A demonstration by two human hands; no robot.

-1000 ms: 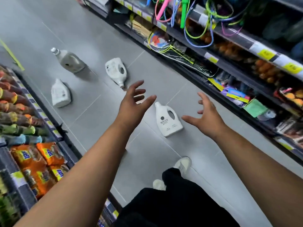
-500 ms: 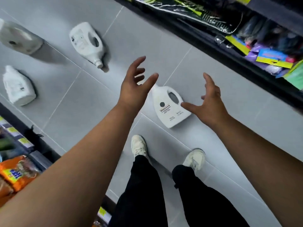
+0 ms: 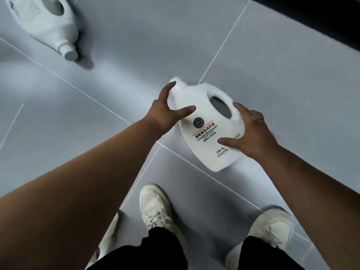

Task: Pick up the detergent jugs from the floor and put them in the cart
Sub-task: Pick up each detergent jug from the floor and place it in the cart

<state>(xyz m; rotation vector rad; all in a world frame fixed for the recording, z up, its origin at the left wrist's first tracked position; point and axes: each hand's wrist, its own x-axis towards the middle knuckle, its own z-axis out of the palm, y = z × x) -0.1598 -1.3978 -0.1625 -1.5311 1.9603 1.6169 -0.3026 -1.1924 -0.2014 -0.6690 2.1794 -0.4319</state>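
a white plastic detergent jug with a printed label lies on its side on the grey tiled floor. the left hand grips its neck end, the right hand its handle side. a second white jug lies well apart, upper left.

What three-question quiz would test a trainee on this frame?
1. True or false: both hands touch the labelled jug.
2. Which hand sits nearest that jug's cap: A left hand, B right hand?
3. Fill in: the second jug lies on its ___ on the floor.

Key: 1 true; 2 A; 3 side.
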